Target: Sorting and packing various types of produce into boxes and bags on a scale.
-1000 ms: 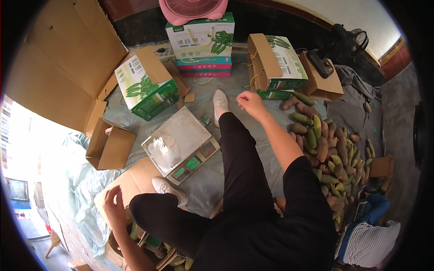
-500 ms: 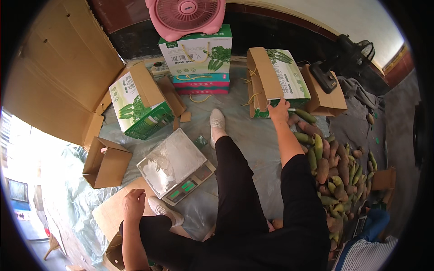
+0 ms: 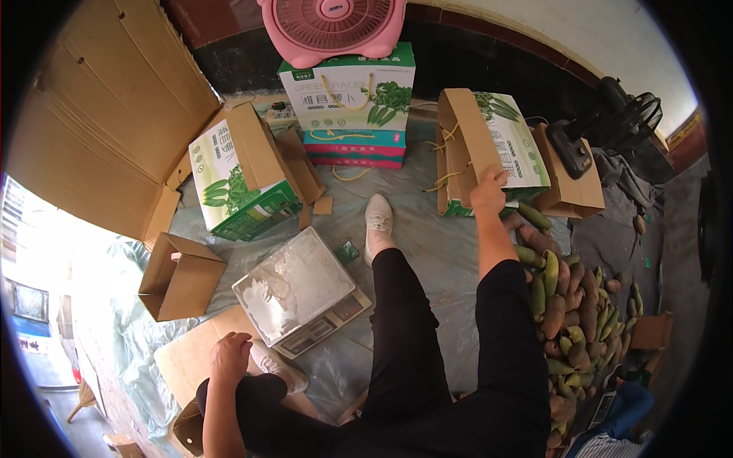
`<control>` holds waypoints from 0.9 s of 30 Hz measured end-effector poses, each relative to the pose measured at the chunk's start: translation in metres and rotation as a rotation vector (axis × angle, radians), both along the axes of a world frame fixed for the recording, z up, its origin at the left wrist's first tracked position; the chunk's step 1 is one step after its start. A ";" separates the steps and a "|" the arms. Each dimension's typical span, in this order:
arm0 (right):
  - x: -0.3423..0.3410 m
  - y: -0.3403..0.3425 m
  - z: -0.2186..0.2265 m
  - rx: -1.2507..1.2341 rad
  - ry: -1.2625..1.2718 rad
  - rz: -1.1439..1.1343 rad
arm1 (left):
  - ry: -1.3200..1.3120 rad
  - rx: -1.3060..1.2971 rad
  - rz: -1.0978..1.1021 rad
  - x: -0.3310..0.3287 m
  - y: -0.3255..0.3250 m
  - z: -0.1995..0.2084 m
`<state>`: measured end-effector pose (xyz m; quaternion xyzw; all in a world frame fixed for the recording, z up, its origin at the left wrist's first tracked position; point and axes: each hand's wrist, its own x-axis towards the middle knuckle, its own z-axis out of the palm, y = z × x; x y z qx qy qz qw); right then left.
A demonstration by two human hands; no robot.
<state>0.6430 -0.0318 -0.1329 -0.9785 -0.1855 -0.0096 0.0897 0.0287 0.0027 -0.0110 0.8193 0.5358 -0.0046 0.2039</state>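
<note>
My right hand (image 3: 489,192) reaches forward to an open white-and-green carton (image 3: 516,145). Its bent fingers grip the near corner of the carton's brown flap (image 3: 475,126); the fingertips are partly hidden. Yellow cord handles hang from the carton's left side. My left hand (image 3: 229,356) hovers by my bent knee with loosely curved fingers, nothing in it. Nearest to it are my white shoe (image 3: 275,365) and a digital scale (image 3: 294,286) with a bare, smudged metal plate. Right of my legs lies a heap of green and brownish-red radishes (image 3: 569,305).
A second open carton (image 3: 240,183) stands left, with a small brown box (image 3: 182,276) nearer. At the back a pink fan (image 3: 334,19) rests on stacked gift boxes (image 3: 347,99). A black fan (image 3: 595,126) stands on a brown box. Another person's blue-clad leg (image 3: 620,408) shows lower right.
The whole view has shifted slightly, moving the scene right and down. My right hand stays at the carton's near corner, its fingers now more bent. My left hand keeps its place.
</note>
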 end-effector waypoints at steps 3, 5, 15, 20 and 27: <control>0.009 -0.015 0.008 0.052 -0.010 -0.023 | 0.011 -0.017 -0.016 0.005 -0.001 0.003; 0.012 -0.033 0.022 0.065 0.008 -0.029 | 0.008 -0.033 -0.011 0.007 -0.002 0.006; 0.001 -0.203 0.089 0.751 0.163 -0.053 | -0.122 0.051 -0.068 -0.004 -0.011 0.006; -0.047 -0.242 0.132 0.892 0.474 -0.077 | -0.209 0.085 -0.104 -0.005 -0.013 0.013; -0.104 -0.182 0.210 0.932 0.436 0.427 | -0.296 0.214 -0.016 -0.011 -0.027 0.038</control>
